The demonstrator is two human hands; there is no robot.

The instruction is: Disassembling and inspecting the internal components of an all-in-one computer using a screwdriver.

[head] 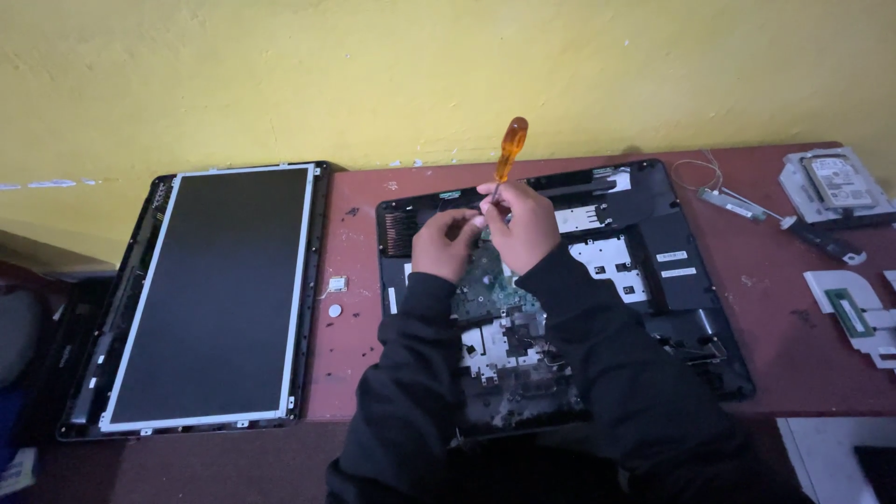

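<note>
An opened black laptop base [653,233] lies on the reddish table [775,345], its green circuit board [485,285] and metal shields exposed. My right hand [523,224] grips a screwdriver with an orange handle [511,147], held nearly upright with the tip down over the board's upper middle. Next to it on the left, my left hand [443,245] rests on the board with its fingers curled near the screwdriver's tip. What the fingers pinch is hidden. Black sleeves cover both arms.
A detached laptop screen panel [219,289] lies to the left, overhanging the table's edge. A small white chip [337,283] and a round coin-like disc [334,310] sit between. At the right are a hard drive in its bracket [838,182], a thin cable [737,201] and white plastic parts [854,313].
</note>
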